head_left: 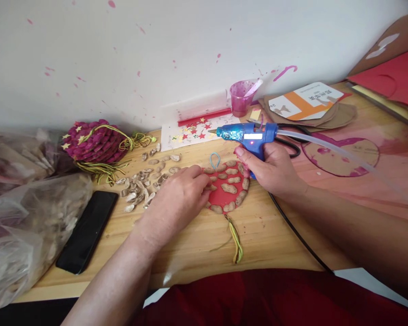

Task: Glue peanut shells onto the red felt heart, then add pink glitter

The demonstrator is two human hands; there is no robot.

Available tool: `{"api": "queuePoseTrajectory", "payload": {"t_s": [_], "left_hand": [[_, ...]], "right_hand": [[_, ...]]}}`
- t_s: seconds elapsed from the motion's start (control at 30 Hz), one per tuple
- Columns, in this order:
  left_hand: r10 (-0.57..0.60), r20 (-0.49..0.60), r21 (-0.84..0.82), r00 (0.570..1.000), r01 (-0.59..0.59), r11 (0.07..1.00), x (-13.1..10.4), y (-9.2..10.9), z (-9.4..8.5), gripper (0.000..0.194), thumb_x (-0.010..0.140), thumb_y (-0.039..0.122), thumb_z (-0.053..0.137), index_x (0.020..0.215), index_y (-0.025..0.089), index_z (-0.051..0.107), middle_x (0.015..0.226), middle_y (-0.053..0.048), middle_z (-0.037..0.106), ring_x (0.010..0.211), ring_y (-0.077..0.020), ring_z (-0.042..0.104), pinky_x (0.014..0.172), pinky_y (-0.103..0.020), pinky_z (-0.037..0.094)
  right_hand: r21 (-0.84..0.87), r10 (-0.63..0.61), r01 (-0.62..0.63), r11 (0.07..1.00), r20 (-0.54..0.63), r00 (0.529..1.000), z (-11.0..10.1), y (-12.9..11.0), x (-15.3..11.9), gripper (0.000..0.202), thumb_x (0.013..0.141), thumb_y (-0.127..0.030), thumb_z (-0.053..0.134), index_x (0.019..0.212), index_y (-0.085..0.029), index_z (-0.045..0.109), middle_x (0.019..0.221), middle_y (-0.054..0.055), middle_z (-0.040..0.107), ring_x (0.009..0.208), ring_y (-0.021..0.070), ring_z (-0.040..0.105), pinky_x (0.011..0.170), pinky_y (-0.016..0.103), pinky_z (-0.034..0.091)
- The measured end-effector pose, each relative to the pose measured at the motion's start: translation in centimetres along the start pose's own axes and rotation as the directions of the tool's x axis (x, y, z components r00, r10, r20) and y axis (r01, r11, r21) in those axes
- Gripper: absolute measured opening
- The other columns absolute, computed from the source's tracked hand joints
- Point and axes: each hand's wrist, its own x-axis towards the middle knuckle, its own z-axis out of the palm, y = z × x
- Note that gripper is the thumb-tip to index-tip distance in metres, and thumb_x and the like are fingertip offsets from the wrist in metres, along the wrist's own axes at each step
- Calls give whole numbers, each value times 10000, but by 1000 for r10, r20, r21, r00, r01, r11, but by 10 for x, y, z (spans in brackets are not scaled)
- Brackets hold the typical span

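Note:
A red disc [219,192] lies on the wooden table, with peanut shells round its edge and more across its middle. A blue loop [215,160] sticks out at its top and a yellow-green tassel [236,242] hangs from its bottom. My left hand [183,190] is over the disc's left side, fingers bent down and pressed together at a shell; its fingertips are partly hidden. In my right hand [275,167] is a blue glue gun [246,136], its nozzle pointing left above the disc. Loose shells [139,188] lie left of my left hand.
A black phone [87,232] and plastic bags [27,226] are at the left. Behind stand a purple shell ornament [95,145], a sheet with star stickers [173,141] and a pink cup [240,102]. A black cord [292,226] runs right of the disc; cardboard pieces [343,156] lie beyond.

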Motion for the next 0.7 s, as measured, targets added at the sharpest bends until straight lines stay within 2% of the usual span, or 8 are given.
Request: {"api": "queuePoseTrajectory", "payload": {"t_s": [0.2,0.4,0.57,0.7], "left_hand": [[-11,5,-32,1000,11,999,-1,0,0,108,945,176,618,954,159,724,904,-59,643,783,-201,634,720,-337,507],[-49,-40,-259,998,37,965,0,-12,-11,148,935,165,634,1050,197,722,994,-42,681,844,-165,657,775,-301,515],[-130,-78,-281,988,103,954,3,-19,-11,171,958,214,600,851,188,731,930,-39,677,812,-157,642,752,-294,507],[-112,-76,-278,991,87,957,5,-16,-8,166,926,138,602,903,199,755,976,-38,685,859,-157,651,791,-290,513]], "right_hand": [[-6,-3,3,1000,-21,1000,0,-1,1,280,871,-490,698,810,-233,607,737,24,618,806,231,612,686,367,508],[-14,45,-44,999,35,998,-1,-1,0,331,897,-521,660,764,-226,590,635,1,569,630,188,551,633,363,479],[-25,44,-43,999,34,998,-2,-1,0,337,900,-527,655,761,-227,590,608,-8,547,617,179,537,616,346,463],[-25,27,-26,999,14,1000,-1,0,0,343,882,-542,668,767,-229,589,664,8,576,687,200,568,622,348,476]]}}
